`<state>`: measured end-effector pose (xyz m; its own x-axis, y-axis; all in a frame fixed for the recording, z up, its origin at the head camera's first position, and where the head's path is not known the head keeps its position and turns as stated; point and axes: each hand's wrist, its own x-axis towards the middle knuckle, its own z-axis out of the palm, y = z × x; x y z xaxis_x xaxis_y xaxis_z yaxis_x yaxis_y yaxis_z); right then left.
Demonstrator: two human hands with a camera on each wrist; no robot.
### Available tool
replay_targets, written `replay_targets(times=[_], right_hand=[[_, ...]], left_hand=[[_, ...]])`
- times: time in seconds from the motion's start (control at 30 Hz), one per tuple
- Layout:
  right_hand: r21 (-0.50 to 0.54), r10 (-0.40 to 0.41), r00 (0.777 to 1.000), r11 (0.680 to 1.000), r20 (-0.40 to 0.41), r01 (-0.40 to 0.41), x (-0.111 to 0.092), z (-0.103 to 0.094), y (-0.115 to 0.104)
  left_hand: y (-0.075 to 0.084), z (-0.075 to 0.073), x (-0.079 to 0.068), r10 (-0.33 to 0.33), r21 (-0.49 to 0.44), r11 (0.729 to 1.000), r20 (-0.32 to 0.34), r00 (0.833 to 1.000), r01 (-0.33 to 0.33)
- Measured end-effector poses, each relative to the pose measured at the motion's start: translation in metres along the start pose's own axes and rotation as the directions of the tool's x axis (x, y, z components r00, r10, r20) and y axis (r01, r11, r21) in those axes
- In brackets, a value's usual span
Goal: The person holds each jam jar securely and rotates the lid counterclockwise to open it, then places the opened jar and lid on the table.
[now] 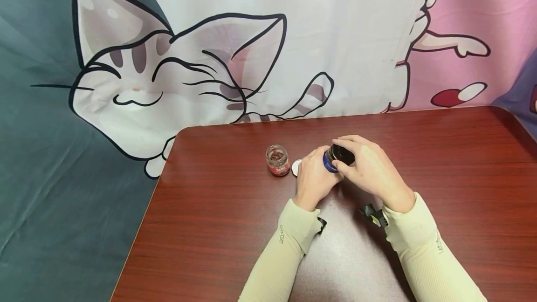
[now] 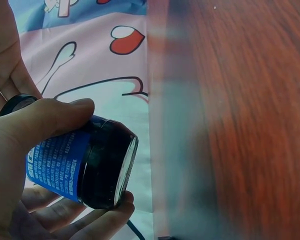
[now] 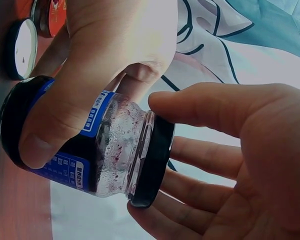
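Observation:
A glass jar with a blue label lies tilted in my left hand, dark contents toward its base and reddish specks on the clear glass near the neck. My left thumb and fingers grip it round the label, as the left wrist view also shows. At its other end is a black screw lid. My right hand holds this lid by the rim, thumb on one side and fingers on the other. The lid sits on the jar's mouth.
An uncovered glass jar with a red label and dark reddish contents stands left of my hands. Beside it a loose lid lies with its white inside up. Behind the brown table hangs a cartoon cat curtain.

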<state>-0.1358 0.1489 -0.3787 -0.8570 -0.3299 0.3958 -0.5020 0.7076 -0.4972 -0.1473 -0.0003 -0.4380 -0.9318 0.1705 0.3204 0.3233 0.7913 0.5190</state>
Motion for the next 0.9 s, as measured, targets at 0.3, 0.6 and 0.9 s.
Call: replay_targets(times=[0.3,0.6,0.9], right_hand=[[0.01,0.017,1.0,1.0,0.018,-0.017,0.001,-0.0001,-0.0013],[0.012,0.008,1.0,1.0,0.017,-0.008,0.0011,0.0004,-0.0009],[0.017,-0.008,1.0,1.0,0.005,0.007,0.0,0.0003,-0.0016]], left_hand=[[0.0002,-0.0007,0.0,0.006,-0.01,1.0,-0.001,1.0,-0.006],[0.0,-0.0018,0.0,0.001,-0.026,1.0,0.007,1.0,-0.001],[-0.0012,-0.0004,0.0004,0.009,-0.025,1.0,0.009,1.0,-0.009]])
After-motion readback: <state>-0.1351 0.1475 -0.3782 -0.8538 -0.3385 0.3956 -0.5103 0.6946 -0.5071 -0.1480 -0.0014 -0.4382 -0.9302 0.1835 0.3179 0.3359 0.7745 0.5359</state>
